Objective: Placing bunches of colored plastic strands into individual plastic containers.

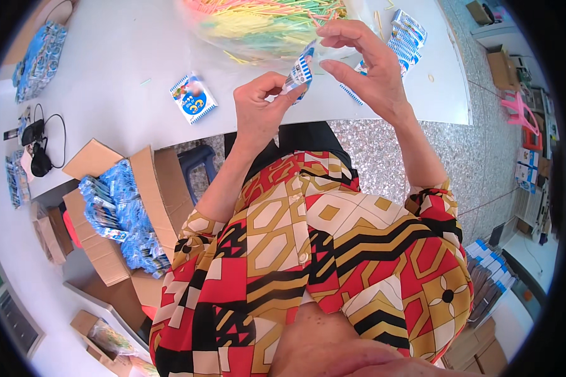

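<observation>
My left hand pinches a small blue-and-white striped packet between thumb and fingers, holding it tilted above the white table. To its right, my right hand is open, thumb and fingers curved apart close to the packet's upper end. Just beyond both hands lies a large clear plastic bag full of thin pink, yellow and green sticks. Partly behind my right hand is an overlapping row of flat striped packets. A blue-and-white packet lies on the table left of my left hand.
An opened cardboard box of blue packets stands at the left, beside a dark blue stool. More bundled packets and a black corded device lie at the far left. The table ends at right above a speckled floor.
</observation>
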`<move>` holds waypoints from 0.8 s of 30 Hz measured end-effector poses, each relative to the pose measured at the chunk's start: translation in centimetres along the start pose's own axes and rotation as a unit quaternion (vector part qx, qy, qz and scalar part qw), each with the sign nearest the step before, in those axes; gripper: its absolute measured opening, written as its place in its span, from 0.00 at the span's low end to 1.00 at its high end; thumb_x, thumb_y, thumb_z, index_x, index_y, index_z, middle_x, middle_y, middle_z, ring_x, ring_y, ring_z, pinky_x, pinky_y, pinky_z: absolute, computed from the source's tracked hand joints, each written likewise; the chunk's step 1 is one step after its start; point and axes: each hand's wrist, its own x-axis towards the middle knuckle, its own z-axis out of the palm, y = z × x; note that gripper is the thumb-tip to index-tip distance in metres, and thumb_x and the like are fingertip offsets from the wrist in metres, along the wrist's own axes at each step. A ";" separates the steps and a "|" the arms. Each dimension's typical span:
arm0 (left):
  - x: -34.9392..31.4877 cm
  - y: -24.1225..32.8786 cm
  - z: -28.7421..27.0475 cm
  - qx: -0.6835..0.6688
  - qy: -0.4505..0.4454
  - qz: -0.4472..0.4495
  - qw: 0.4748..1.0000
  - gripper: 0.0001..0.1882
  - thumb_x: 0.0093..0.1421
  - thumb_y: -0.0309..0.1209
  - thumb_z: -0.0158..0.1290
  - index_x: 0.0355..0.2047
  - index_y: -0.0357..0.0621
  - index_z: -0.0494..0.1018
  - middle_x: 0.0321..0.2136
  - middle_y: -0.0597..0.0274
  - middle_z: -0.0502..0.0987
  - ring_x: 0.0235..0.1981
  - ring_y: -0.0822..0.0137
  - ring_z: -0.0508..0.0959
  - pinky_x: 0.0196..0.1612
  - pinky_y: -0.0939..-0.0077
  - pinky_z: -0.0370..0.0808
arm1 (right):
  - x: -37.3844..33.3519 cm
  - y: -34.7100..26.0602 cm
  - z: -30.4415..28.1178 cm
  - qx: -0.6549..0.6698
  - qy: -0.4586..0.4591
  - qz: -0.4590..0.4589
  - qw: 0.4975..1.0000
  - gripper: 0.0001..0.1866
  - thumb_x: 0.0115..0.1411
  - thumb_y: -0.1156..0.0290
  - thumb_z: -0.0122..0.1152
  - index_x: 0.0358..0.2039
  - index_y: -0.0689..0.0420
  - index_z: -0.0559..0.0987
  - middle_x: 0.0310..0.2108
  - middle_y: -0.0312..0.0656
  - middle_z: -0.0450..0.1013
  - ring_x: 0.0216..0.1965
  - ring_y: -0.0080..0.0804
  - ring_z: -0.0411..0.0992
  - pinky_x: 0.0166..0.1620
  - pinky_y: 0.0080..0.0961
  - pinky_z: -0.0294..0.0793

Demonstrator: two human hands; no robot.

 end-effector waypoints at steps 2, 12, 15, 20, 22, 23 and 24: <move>0.0 0.2 0.0 0.007 0.007 -0.004 1.000 0.05 0.52 0.25 0.59 0.25 0.35 0.76 0.19 0.68 0.76 0.20 0.83 0.71 0.24 0.88 0.65 | 0.3 -0.9 -0.4 -0.002 0.004 -0.002 1.000 0.20 0.50 0.79 0.63 0.45 0.57 0.73 0.45 0.38 0.71 0.45 0.27 0.70 0.51 0.23 0.67; -0.3 -0.5 0.4 -0.094 -0.039 0.001 0.995 0.08 0.56 0.27 0.56 0.35 0.35 0.77 0.27 0.65 0.79 0.28 0.82 0.74 0.31 0.85 0.71 | 0.8 0.0 -0.9 -0.061 -0.075 0.037 0.995 0.12 0.55 0.69 0.62 0.40 0.58 0.76 0.37 0.37 0.74 0.40 0.26 0.71 0.44 0.23 0.69; -0.4 -0.2 0.2 -0.057 -0.064 -0.002 0.996 0.10 0.57 0.29 0.56 0.37 0.35 0.77 0.28 0.65 0.79 0.29 0.81 0.74 0.32 0.84 0.72 | 0.7 0.0 -1.0 -0.042 -0.121 0.077 0.989 0.09 0.57 0.68 0.59 0.36 0.60 0.77 0.32 0.36 0.75 0.34 0.22 0.71 0.39 0.20 0.69; -0.5 0.0 0.3 -0.054 -0.044 -0.030 0.997 0.10 0.57 0.31 0.56 0.35 0.36 0.77 0.26 0.66 0.79 0.26 0.81 0.73 0.29 0.84 0.71 | 0.6 0.0 -0.7 -0.031 -0.115 0.075 0.990 0.08 0.58 0.69 0.59 0.34 0.60 0.77 0.30 0.37 0.74 0.31 0.22 0.71 0.37 0.18 0.69; -0.3 -0.5 0.1 0.008 -0.032 0.015 0.999 0.08 0.56 0.30 0.57 0.31 0.36 0.77 0.23 0.66 0.78 0.23 0.82 0.71 0.25 0.85 0.68 | 0.4 0.1 -0.2 -0.075 -0.090 0.021 0.993 0.08 0.57 0.70 0.59 0.34 0.61 0.77 0.29 0.38 0.73 0.31 0.24 0.71 0.38 0.20 0.69; -0.3 -0.5 0.1 0.007 -0.031 0.015 0.999 0.08 0.56 0.30 0.57 0.31 0.36 0.77 0.23 0.66 0.78 0.23 0.82 0.71 0.25 0.85 0.68 | 0.4 0.0 -0.1 -0.075 -0.090 0.021 0.993 0.08 0.57 0.70 0.59 0.34 0.61 0.77 0.29 0.38 0.73 0.31 0.24 0.71 0.38 0.20 0.69; -0.3 -0.4 0.2 0.002 -0.025 0.017 1.000 0.07 0.55 0.29 0.58 0.30 0.37 0.77 0.21 0.67 0.77 0.22 0.83 0.70 0.24 0.86 0.66 | 0.4 -0.1 -0.1 -0.091 -0.095 0.018 0.991 0.08 0.56 0.71 0.60 0.35 0.61 0.76 0.29 0.39 0.73 0.31 0.25 0.71 0.38 0.20 0.70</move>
